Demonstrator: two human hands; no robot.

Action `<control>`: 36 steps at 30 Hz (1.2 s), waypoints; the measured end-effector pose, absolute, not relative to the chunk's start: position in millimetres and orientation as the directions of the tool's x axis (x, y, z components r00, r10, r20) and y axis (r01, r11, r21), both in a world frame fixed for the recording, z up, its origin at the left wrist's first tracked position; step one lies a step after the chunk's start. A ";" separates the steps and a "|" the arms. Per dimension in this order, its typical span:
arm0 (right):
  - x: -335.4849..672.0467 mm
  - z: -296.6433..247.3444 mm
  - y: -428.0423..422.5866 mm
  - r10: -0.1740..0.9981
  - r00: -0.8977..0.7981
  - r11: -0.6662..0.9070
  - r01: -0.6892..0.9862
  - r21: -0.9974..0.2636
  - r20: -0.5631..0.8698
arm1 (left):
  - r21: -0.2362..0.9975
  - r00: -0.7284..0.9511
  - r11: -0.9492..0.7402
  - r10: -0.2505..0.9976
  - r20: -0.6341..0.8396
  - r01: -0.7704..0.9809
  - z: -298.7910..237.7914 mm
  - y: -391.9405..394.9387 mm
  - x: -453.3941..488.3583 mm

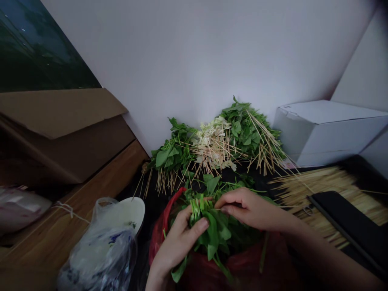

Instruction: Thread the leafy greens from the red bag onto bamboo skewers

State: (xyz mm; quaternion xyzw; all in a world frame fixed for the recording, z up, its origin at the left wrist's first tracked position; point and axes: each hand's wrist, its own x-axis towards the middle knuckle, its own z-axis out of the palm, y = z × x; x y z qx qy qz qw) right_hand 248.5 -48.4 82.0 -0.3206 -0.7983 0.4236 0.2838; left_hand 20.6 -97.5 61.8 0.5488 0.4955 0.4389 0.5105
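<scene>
My left hand [182,238] is closed around a small bunch of leafy greens [214,228], its cut stems pointing up. Beside those stems my right hand [247,208] pinches a thin, pale bamboo skewer, mostly hidden by the fingers. Below both hands, a red plastic bag [253,258] lies open with more loose greens in it. Skewered greens [166,157] lie against the wall at the left of a pile. Pale shredded-looking leaves [212,133] on skewers sit in the middle, and more skewered greens [247,129] are heaped at the right.
Many loose skewers [321,194] spread at the right, under a black phone-like slab [342,218]. Behind them stands a white box [330,125]. At left are a white bowl [136,210], a clear plastic bag [100,254] and an open cardboard box [69,141].
</scene>
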 end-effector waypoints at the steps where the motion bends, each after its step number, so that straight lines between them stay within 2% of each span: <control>1: 247.7 81.0 -48.5 0.744 -0.641 0.452 0.273 -0.849 0.190 | 0.990 0.133 0.008 0.991 -0.028 0.143 59.5 -98.0 22.0; 4: 245.6 77.7 -49.2 0.735 -0.647 0.477 0.284 -0.832 0.201 | 0.969 0.132 -0.011 0.991 -0.022 0.247 55.8 -97.9 23.6; 9: 241.2 74.2 -52.0 0.742 -0.641 0.462 0.277 -0.843 0.196 | 0.956 0.204 -0.056 0.979 -0.003 0.286 60.2 -95.8 22.6; 18: 252.2 78.5 -49.5 0.765 -0.609 0.522 0.393 -0.757 0.211 | 0.980 0.187 0.049 0.979 -0.085 0.192 70.7 -83.0 13.0; 22: 269.9 76.2 -34.5 0.781 -0.540 0.587 0.459 -0.667 0.315 | 0.988 0.073 0.040 0.996 -0.051 0.151 82.0 -76.7 1.7; 27: 282.7 69.5 -15.0 0.758 -0.439 0.652 0.491 -0.578 0.483 | 0.999 0.091 0.001 0.996 -0.005 0.052 71.7 -75.5 -3.3; 30: 287.4 64.7 -7.0 0.775 -0.359 0.630 0.498 -0.596 0.520 | 1.000 0.093 -0.008 0.996 0.006 0.019 60.1 -76.1 -5.7; 32: 289.9 61.1 -1.3 0.793 -0.318 0.607 0.495 -0.622 0.520 | 1.000 0.157 -0.001 0.988 0.006 -0.029 55.1 -77.3 -7.9; 36: 292.9 56.8 13.6 0.838 -0.210 0.543 0.420 -0.727 0.504 | 0.994 0.244 0.039 0.970 -0.014 -0.100 47.1 -79.4 -12.7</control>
